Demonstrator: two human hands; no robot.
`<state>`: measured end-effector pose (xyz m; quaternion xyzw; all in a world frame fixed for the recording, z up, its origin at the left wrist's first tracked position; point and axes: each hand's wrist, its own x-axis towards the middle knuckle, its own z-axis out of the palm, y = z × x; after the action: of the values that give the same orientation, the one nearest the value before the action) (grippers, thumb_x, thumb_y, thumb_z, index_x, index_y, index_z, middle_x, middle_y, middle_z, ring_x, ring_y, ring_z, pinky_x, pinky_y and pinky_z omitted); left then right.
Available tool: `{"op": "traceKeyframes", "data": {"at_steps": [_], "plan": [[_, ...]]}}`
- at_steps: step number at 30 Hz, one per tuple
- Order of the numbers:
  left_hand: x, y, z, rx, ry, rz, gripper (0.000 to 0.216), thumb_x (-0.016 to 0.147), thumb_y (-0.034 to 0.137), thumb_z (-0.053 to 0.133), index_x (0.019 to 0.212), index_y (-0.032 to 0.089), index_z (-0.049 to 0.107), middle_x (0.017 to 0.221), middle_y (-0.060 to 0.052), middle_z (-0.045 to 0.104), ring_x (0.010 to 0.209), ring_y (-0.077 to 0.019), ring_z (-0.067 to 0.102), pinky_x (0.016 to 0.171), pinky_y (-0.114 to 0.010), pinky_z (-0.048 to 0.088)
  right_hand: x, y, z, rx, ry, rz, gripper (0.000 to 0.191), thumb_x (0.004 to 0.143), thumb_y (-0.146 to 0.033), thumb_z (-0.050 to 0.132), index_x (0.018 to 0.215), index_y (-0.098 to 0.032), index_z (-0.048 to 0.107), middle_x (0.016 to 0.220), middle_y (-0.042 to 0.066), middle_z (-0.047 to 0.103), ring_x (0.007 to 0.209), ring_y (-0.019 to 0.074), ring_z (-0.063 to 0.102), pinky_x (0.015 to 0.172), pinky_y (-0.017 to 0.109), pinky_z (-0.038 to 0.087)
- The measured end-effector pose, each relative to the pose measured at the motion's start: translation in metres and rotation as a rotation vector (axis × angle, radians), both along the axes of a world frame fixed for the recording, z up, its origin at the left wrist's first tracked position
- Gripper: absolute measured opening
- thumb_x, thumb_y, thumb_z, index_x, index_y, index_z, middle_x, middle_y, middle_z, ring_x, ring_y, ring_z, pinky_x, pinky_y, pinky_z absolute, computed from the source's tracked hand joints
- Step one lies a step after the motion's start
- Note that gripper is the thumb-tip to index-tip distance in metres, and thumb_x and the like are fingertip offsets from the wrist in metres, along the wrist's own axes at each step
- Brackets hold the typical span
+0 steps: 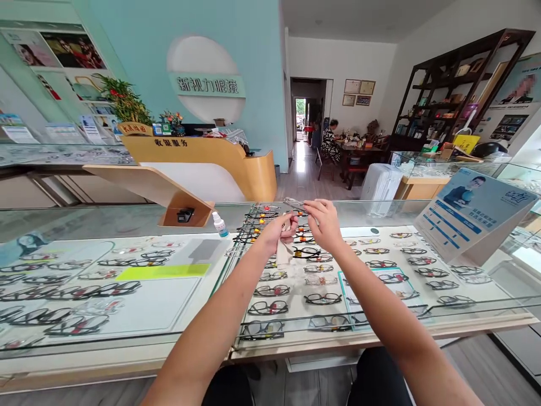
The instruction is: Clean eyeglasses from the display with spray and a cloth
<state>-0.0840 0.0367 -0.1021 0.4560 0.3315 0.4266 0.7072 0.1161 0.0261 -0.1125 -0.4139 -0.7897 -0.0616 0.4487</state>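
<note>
Above the glass display counter, both my hands are raised close together. My right hand (324,224) pinches a thin-framed pair of eyeglasses (292,202), whose near side points back toward my fingers. My left hand (275,232), just left of it, has its fingers closed on a pale cloth (284,252) that hangs below the palm. Whether the left fingers also touch the frame is hard to tell. A small spray bottle (220,225) with a white top and blue liquid stands on the glass to the left. Under and around my hands lie rows of spectacles (323,299).
A wooden slanted stand (156,189) is at the left on the counter, and a blue-and-white sign (475,211) at the right. Beyond are a curved yellow cash desk (190,155), a pale suitcase (381,189) and a person (329,141) seated at a table.
</note>
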Motion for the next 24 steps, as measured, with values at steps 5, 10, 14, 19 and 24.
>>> {"op": "traceKeyframes", "data": {"at_steps": [5,10,14,19,24], "plan": [[-0.009,0.003,-0.001,-0.141,-0.144,-0.154,0.027,0.097,0.036,0.074,0.087,0.016,0.059,0.068,0.008,0.040,0.044,-0.0025,0.015,0.043,-0.016,0.016,-0.010,-0.008,-0.013,0.050,-0.120,0.069,0.050,0.108,-0.021,0.051,0.153,-0.024,0.072,0.165,0.007,0.068,0.154,0.0367,0.051,0.131,0.061,0.042],[-0.016,0.003,-0.002,-0.208,-0.179,-0.204,0.020,0.100,0.030,0.071,0.091,0.015,0.062,0.070,0.008,0.042,0.043,-0.0012,0.015,0.043,-0.015,0.016,-0.011,-0.010,-0.014,0.077,-0.184,0.047,0.052,0.108,-0.021,0.050,0.155,-0.023,0.070,0.168,0.006,0.066,0.159,0.0375,0.050,0.131,0.061,0.040],[-0.015,0.003,-0.002,-0.163,-0.111,-0.152,0.026,0.093,0.030,0.080,0.087,0.016,0.060,0.074,0.006,0.050,0.045,-0.0003,0.018,0.044,-0.014,0.018,-0.013,-0.013,-0.016,0.068,-0.198,0.046,0.055,0.105,-0.019,0.051,0.156,-0.026,0.069,0.171,0.006,0.063,0.164,0.0373,0.044,0.133,0.061,0.037],[-0.010,0.007,-0.011,-0.020,-0.049,0.020,0.045,0.073,0.036,0.101,0.085,0.016,0.063,0.069,0.005,0.053,0.051,-0.0026,0.029,0.048,-0.017,0.017,-0.020,-0.013,-0.018,-0.031,0.208,0.004,0.039,0.107,-0.029,0.052,0.132,-0.029,0.082,0.161,0.012,0.066,0.152,0.0362,0.053,0.128,0.060,0.041],[-0.007,0.009,-0.019,0.337,0.298,0.180,0.047,0.071,0.049,0.098,0.085,0.019,0.064,0.067,0.005,0.056,0.057,-0.0088,0.038,0.053,-0.025,0.025,-0.017,0.006,-0.019,-0.665,0.821,0.309,0.031,0.091,-0.057,0.076,0.094,-0.026,0.082,0.109,0.007,0.079,0.112,0.0288,0.068,0.109,0.047,0.053]]}}
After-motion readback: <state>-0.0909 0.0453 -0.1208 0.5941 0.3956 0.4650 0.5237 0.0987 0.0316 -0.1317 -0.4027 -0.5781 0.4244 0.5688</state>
